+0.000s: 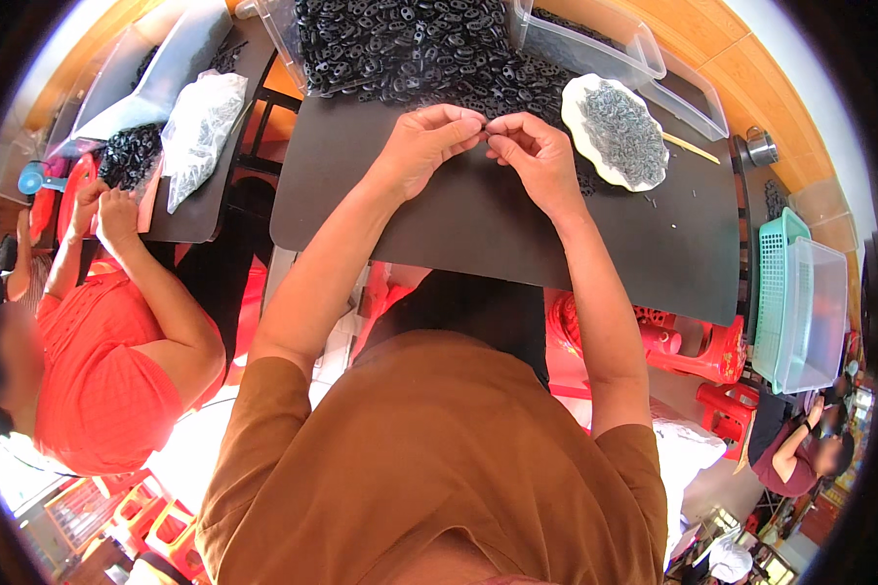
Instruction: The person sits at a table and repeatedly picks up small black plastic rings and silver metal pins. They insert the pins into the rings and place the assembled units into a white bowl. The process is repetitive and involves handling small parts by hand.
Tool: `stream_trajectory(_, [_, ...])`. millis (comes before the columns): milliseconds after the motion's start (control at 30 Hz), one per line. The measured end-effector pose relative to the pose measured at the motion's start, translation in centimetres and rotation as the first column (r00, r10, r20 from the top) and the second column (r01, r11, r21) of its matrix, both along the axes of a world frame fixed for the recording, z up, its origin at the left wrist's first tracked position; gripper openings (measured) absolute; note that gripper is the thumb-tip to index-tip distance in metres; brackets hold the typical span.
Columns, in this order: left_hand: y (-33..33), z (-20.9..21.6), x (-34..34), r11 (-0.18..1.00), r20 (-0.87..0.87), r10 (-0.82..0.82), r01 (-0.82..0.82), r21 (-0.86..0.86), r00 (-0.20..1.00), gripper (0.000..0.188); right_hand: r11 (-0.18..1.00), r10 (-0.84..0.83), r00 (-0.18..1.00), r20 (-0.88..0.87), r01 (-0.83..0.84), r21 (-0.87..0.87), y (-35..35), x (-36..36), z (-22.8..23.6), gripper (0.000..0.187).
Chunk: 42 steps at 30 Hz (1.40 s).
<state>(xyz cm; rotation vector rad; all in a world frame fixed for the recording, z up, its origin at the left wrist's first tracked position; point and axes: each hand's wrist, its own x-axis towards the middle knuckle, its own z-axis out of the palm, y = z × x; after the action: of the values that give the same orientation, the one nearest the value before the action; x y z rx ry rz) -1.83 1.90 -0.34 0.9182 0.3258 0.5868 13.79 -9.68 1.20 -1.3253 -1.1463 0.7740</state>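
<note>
My left hand (427, 144) and my right hand (535, 156) meet fingertip to fingertip above the dark table. Thumb and forefinger of each are pinched together on a small dark piece (485, 130), mostly covered by the fingers; its kind cannot be made out. Just beyond my hands spreads a large heap of small black plastic pieces (410, 44) with holes in them. To the right of my right hand stands a pale scalloped dish (578, 102), full of small grey, metallic-looking parts (619, 132).
Clear plastic bins (595, 49) stand at the table's far side, with a thin yellowish stick (693, 148) near the dish. Green and clear baskets (776, 292) sit off the right edge. On the left, a person in red (117, 361) works at another table beside a plastic bag (203, 132).
</note>
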Motion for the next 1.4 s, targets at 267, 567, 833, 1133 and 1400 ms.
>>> stream_trajectory(267, [-0.2,0.1,-0.2,0.984,-0.081,0.058,-0.043,0.173,0.995,0.017,1.000,-0.019,1.000,-0.021,0.019,0.001,-0.1,0.2,0.4,0.011])
stream_trajectory(567, [-0.3,0.3,-0.1,0.983,-0.117,0.076,-0.055,0.173,0.990,0.017,1.000,-0.015,1.000,-0.027,0.015,0.022,-0.1,0.0,0.5,0.014])
stream_trajectory(833, [-0.5,0.1,-0.1,0.973,-0.127,0.090,-0.060,0.225,0.988,0.021,0.997,-0.020,1.000,-0.006,0.020,0.079,0.0,-0.2,0.4,0.014])
stream_trajectory(1133, [-0.8,0.3,0.0,0.784,-0.271,0.274,-0.050,0.619,0.923,0.018,0.997,-0.073,0.997,0.007,0.072,0.039,0.1,-0.7,-0.4,0.015])
stream_trajectory(1400, [-1.5,1.4,-0.2,0.648,-0.308,0.349,0.010,0.762,0.885,0.014,0.995,-0.098,0.933,0.347,0.102,0.007,0.2,-0.7,-0.8,0.018])
